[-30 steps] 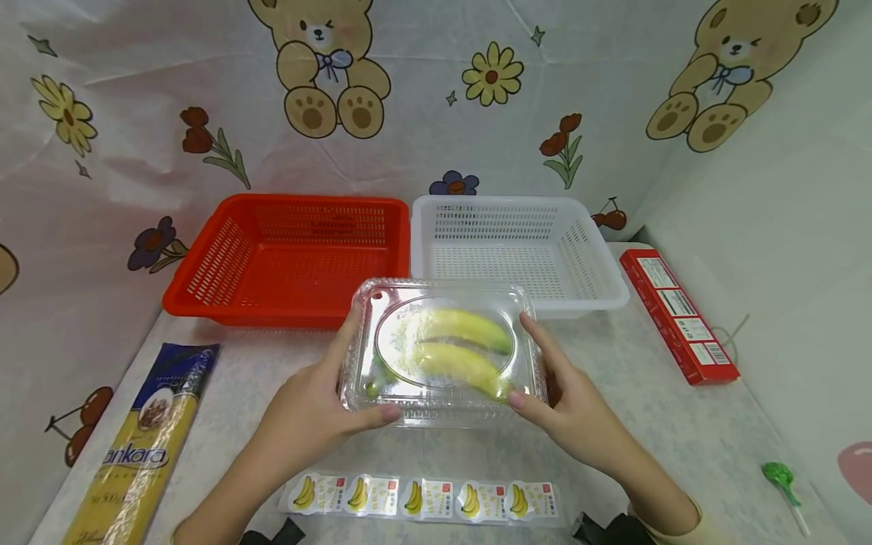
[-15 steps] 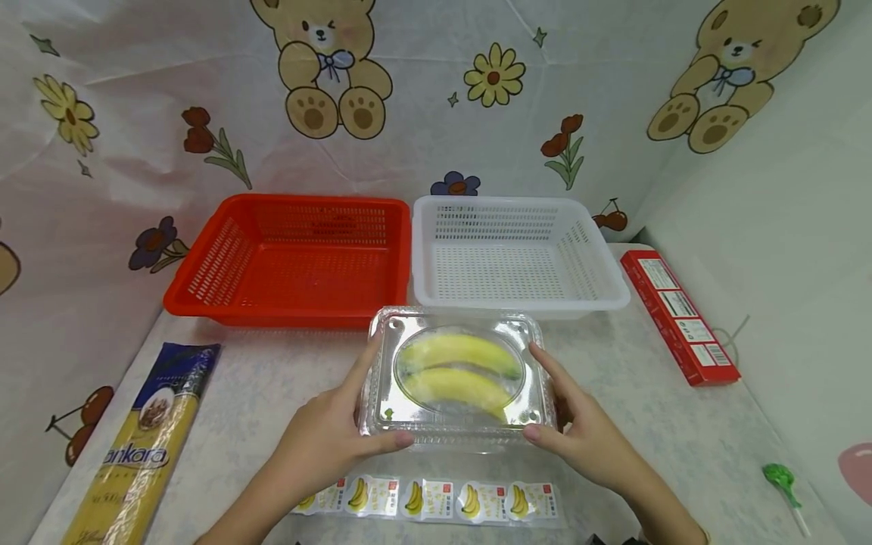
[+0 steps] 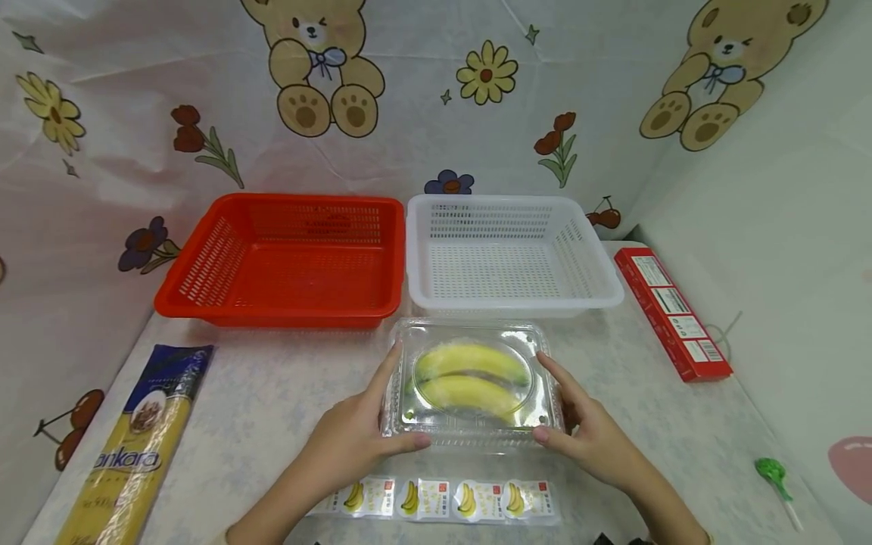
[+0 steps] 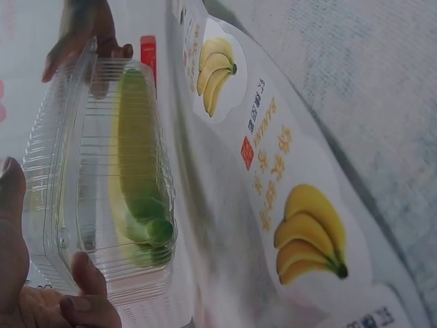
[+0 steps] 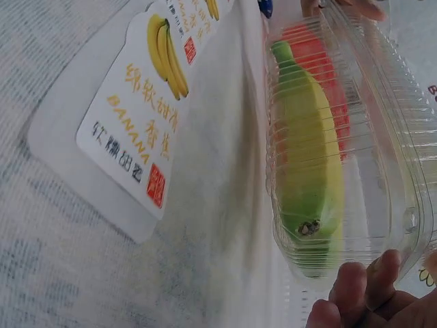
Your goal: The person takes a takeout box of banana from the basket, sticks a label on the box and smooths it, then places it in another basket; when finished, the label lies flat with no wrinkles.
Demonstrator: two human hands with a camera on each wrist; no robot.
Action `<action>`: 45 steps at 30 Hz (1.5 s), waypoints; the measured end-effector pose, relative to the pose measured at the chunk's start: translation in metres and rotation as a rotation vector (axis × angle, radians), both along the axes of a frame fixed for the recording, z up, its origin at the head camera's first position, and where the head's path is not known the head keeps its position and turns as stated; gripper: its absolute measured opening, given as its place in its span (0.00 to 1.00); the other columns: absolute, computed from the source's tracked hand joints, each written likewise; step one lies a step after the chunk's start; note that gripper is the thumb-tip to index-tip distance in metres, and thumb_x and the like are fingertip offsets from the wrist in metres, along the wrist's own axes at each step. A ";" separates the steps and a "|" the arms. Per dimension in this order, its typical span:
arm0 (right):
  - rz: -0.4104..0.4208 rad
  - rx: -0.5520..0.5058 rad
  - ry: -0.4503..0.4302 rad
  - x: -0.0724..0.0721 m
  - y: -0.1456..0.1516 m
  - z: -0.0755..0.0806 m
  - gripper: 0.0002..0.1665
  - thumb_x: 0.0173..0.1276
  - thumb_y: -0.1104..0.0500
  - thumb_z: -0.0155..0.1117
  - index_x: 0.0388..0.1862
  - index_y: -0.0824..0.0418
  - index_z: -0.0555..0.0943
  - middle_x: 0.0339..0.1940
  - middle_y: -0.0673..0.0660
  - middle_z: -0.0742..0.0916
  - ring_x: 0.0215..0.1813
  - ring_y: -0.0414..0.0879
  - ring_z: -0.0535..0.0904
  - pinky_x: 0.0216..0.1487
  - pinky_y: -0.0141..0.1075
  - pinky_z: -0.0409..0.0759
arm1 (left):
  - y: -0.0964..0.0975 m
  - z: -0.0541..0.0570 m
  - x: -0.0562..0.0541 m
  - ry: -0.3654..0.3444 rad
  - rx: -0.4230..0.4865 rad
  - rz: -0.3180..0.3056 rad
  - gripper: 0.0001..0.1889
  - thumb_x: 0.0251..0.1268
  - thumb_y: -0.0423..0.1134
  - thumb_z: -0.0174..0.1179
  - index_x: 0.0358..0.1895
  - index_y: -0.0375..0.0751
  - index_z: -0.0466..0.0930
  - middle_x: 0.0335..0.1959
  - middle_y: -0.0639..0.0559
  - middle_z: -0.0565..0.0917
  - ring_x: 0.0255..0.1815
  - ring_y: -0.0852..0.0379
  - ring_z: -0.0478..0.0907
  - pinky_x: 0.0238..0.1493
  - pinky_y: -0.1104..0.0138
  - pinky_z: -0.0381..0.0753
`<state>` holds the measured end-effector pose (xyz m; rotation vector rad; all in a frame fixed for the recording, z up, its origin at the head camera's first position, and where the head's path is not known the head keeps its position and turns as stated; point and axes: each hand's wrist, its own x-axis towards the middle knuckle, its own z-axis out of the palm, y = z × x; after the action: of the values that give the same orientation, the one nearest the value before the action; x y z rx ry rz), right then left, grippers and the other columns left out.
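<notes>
A clear plastic clamshell box point(image 3: 473, 333) holds two yellow-green bananas point(image 3: 470, 378) and sits low over the table, just behind a strip of banana stickers point(image 3: 443, 499). My left hand point(image 3: 391, 401) grips its left end, thumb on the near edge. My right hand point(image 3: 553, 397) grips the right end the same way. In the left wrist view the box point(image 4: 75, 191) lies between my thumb and curled fingers point(image 4: 82, 301). The right wrist view shows a banana point(image 5: 307, 157) through the ribbed wall, with my fingers point(image 5: 362, 294) under the box. Whether the box touches the table I cannot tell.
A red basket point(image 3: 204, 261) and a white basket point(image 3: 586, 257) stand side by side behind the box. A pasta packet point(image 3: 136, 454) lies at the left, a long red carton point(image 3: 671, 310) at the right, and a green lollipop point(image 3: 773, 473) near the right front.
Both hands have lowered the box toward the table and shifted it a little to the right, away from the baskets' front rims.
</notes>
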<state>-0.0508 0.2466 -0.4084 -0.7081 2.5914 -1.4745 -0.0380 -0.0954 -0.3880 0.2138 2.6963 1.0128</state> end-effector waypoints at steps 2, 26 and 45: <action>-0.008 0.019 -0.013 -0.002 0.003 -0.003 0.58 0.60 0.65 0.73 0.82 0.49 0.51 0.26 0.47 0.75 0.25 0.33 0.70 0.23 0.31 0.74 | 0.003 -0.004 -0.004 -0.003 0.007 -0.009 0.63 0.41 0.76 0.66 0.76 0.81 0.28 0.18 0.57 0.72 0.19 0.62 0.66 0.22 0.67 0.68; -0.047 0.133 -0.071 -0.022 0.028 -0.018 0.53 0.66 0.58 0.69 0.82 0.46 0.49 0.27 0.51 0.72 0.26 0.36 0.66 0.25 0.31 0.72 | 0.023 -0.023 -0.021 -0.010 0.065 -0.009 0.61 0.47 0.71 0.68 0.77 0.79 0.31 0.22 0.57 0.73 0.18 0.60 0.65 0.20 0.65 0.66; -0.226 0.233 0.249 0.001 0.035 -0.008 0.52 0.49 0.62 0.81 0.74 0.54 0.68 0.41 0.47 0.72 0.38 0.39 0.67 0.35 0.32 0.69 | 0.040 0.007 0.002 0.302 -0.033 -0.068 0.51 0.53 0.73 0.62 0.79 0.74 0.44 0.35 0.63 0.83 0.31 0.65 0.78 0.25 0.70 0.72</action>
<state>-0.0498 0.2813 -0.4165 -0.6230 3.0559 -1.1668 -0.0357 -0.0555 -0.3814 0.4847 2.9470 0.9848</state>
